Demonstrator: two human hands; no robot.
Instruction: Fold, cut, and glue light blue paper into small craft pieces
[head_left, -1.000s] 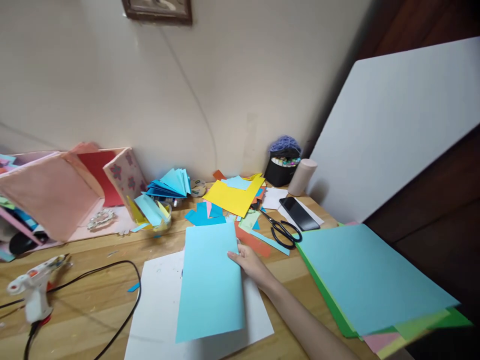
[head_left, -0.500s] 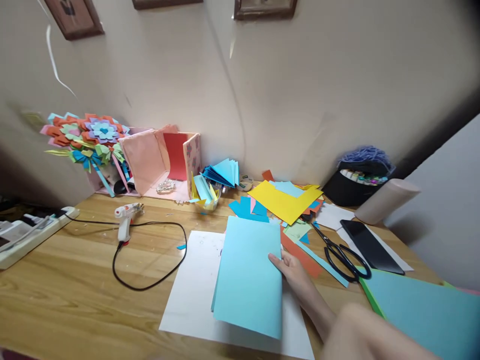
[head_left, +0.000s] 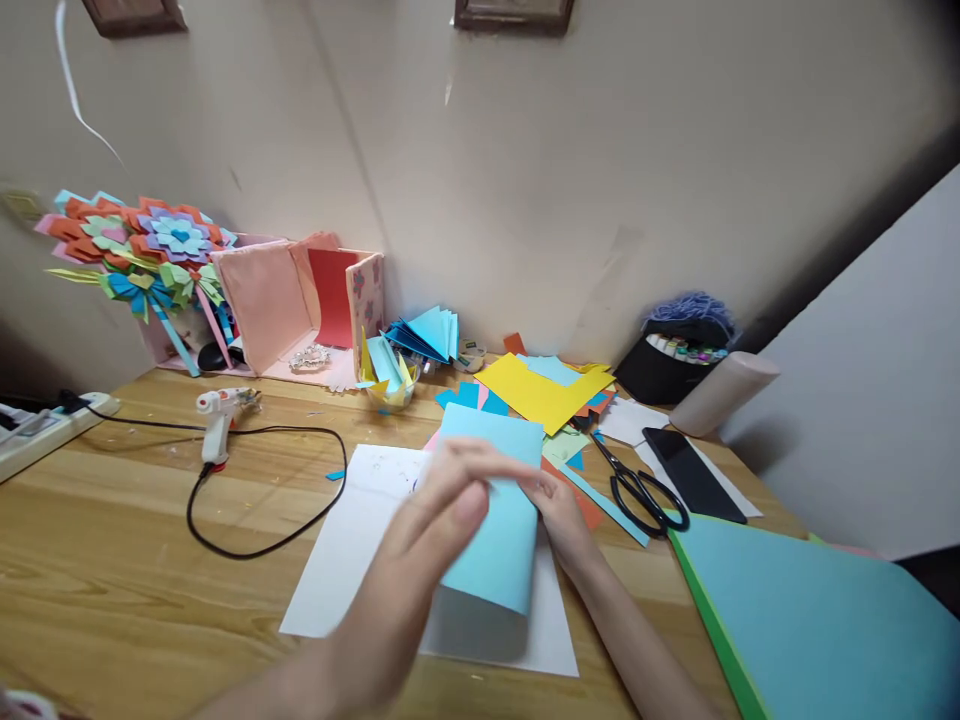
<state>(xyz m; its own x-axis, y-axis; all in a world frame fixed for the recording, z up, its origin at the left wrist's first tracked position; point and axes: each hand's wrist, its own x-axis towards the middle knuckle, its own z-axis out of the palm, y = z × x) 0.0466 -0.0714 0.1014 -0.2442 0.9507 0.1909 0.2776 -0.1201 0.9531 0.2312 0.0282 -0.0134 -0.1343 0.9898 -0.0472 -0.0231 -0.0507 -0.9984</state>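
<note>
Far left on the counter [head_left: 135, 560] we see one power strip [head_left: 45, 432], then one glue gun [head_left: 217, 420] with its black cord looped toward the middle, and one paper flower piece [head_left: 142, 255] against the wall beside one pink open box [head_left: 300, 300]. Our left hand [head_left: 442, 510], blurred, hovers with fingers spread wide over the folded light-blue sheet [head_left: 499, 540], holding nothing we can make out. That sheet lies mid-counter on one white sheet [head_left: 352, 560], near edge lifted. We judge it light, thin and floppy, easily creased, a little slick; best taken at the edges, with the fold pressed flat. Our right hand [head_left: 559, 505] pinches its right edge, fingers closed narrowly on the paper. Further right: one yellow sheet [head_left: 540, 392] among scraps too many to count, one pair of scissors [head_left: 637, 490], one dark phone [head_left: 694, 472], one marker pot [head_left: 675, 360], one roll [head_left: 724, 392], and one stack of coloured sheets [head_left: 810, 620].
</note>
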